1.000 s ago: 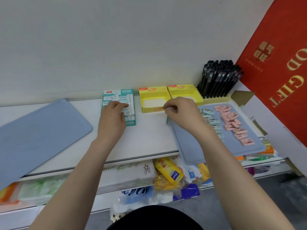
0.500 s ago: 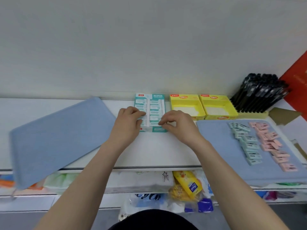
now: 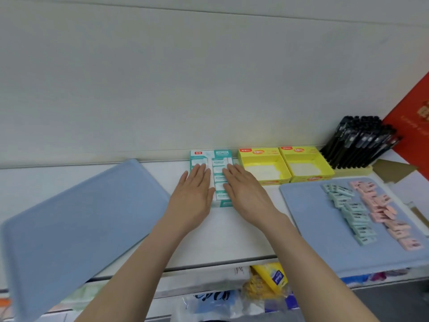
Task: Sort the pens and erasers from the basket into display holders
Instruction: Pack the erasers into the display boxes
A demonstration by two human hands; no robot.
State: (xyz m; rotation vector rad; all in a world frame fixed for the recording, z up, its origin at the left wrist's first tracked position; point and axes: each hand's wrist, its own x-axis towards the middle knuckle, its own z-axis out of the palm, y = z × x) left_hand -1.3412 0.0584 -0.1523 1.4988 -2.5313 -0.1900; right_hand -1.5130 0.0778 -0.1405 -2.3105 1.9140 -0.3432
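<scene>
Both hands are flat with fingers straight: left hand [image 3: 192, 194] and right hand [image 3: 243, 191] press side by side on the filled teal holder [image 3: 219, 182], at the back of the counter [image 3: 232, 235] against the wall. Risk as I see it: uneven pressure buckles the thin card or skids the holder right into the yellow holders [image 3: 264, 169], which touch it or nearly do. The loose teal erasers [image 3: 350, 214] and pink erasers [image 3: 383, 212] sit unsorted on the right tray [image 3: 308, 205], which overhangs the counter's front edge, so a forearm bump could spill them. The left tray [image 3: 69, 224] overhangs too. The pens [image 3: 359, 140] are already racked. Versus 0.5 s ago: fingers were curled and pinching at the holder's front end, and now they lie spread flat on top.
</scene>
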